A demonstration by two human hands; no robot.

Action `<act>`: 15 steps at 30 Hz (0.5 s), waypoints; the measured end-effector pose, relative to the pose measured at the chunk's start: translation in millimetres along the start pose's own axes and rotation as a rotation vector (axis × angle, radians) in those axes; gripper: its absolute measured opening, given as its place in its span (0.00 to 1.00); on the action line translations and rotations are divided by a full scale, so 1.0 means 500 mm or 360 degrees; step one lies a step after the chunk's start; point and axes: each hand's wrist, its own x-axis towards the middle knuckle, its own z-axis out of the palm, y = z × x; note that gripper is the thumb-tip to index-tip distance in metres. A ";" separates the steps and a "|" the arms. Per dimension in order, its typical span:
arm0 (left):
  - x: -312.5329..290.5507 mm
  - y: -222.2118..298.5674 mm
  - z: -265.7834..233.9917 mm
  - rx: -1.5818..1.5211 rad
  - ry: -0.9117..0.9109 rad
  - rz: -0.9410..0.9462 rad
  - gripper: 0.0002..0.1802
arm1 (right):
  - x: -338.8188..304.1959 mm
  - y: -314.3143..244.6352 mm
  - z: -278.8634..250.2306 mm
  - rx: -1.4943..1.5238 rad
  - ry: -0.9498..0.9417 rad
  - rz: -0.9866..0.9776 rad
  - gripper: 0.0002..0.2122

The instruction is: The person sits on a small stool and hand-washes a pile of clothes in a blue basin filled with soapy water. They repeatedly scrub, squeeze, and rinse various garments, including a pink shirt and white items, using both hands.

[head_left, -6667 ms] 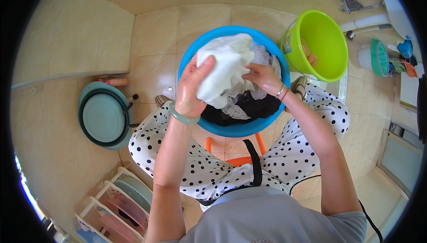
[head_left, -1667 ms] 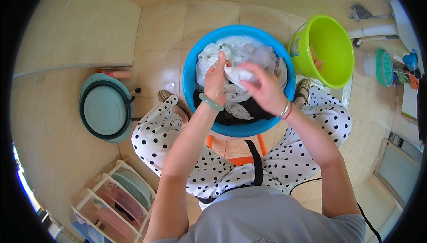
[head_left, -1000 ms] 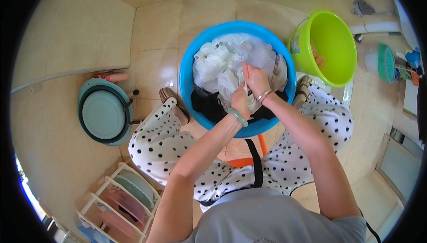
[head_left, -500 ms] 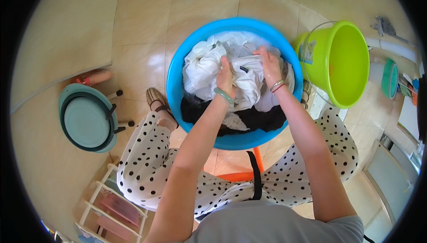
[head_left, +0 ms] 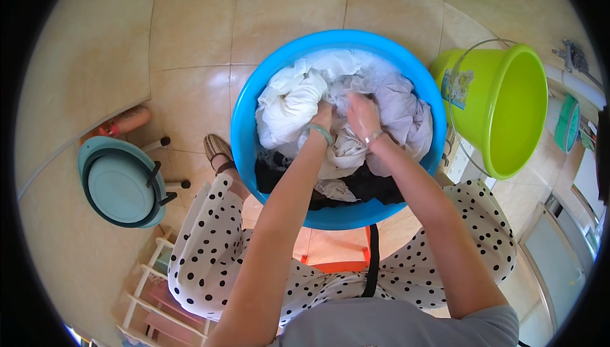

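A blue basin [head_left: 244,102] holds soapy water and wet laundry. Both of my hands reach down into its middle. My left hand [head_left: 323,116] sinks between a bunched white cloth [head_left: 289,108] and a white garment [head_left: 345,147], its fingers hidden. A green bangle circles that wrist. Beside it, my right hand [head_left: 363,115] is curled with the fingertips down in the suds, closed on the white garment as far as I can see. Pale grey-white cloth [head_left: 406,108] lies to the right of it. Dark cloth [head_left: 372,185] fills the near side of the basin.
A lime-green bucket [head_left: 518,112] with a wire handle lies tipped at the right, close to the basin. At left, a teal folding basin [head_left: 121,182] leans near the wall. A white rack [head_left: 143,277] stands at lower left. An orange stool [head_left: 337,266] shows between my knees.
My hands have come closer together and pushed deeper into the laundry. The white garment between them has bunched up and sunk, and the pale cloth at right spreads out more.
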 end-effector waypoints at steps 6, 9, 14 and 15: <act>-0.208 0.127 0.088 -0.0516 -0.0280 -0.0175 0.15 | -0.107 -0.135 -0.110 0.0158 -0.0068 -0.0278 0.06; -0.313 0.173 0.127 -0.0681 -0.0160 -0.0202 0.15 | -0.024 -0.104 -0.122 0.0683 0.0115 0.0347 0.12; -0.328 0.175 0.099 -0.0597 -0.0329 -0.0294 0.18 | -0.063 -0.152 -0.144 -0.0078 0.0057 0.0072 0.11; -0.318 0.159 0.067 -0.0522 -0.0356 -0.0066 0.17 | -0.100 -0.190 -0.139 -0.0075 0.0037 -0.0120 0.11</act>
